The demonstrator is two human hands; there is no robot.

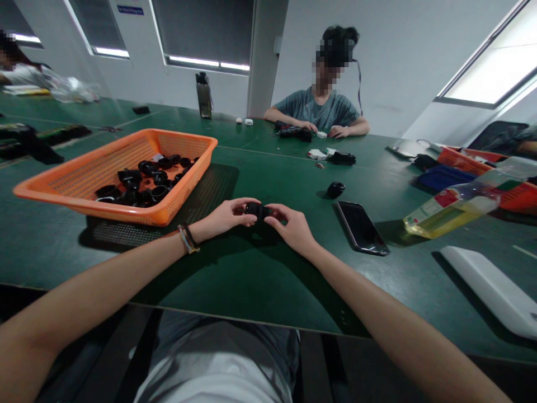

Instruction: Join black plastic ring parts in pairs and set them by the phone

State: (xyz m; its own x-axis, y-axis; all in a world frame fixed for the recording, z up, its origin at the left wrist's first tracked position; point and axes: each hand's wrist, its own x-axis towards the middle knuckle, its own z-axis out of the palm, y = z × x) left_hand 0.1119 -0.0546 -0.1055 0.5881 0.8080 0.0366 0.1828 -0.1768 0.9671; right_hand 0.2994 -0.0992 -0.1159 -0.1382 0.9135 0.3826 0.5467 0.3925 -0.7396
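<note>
Between both hands, just over the green table, is a small black cylindrical part; its exact kind is too small to tell. My left hand grips its left end with thumb and fingers. The right end is pinched by my right hand. To the left stands an orange perforated basket holding several black ring-like and tubular parts. Another small black part lies on the table beyond my right hand, near a dark smartphone.
At right are a bottle of yellow liquid, a white oblong case and an orange basket. Across the table a person sits by a black power tool. A dark drink bottle stands at the back.
</note>
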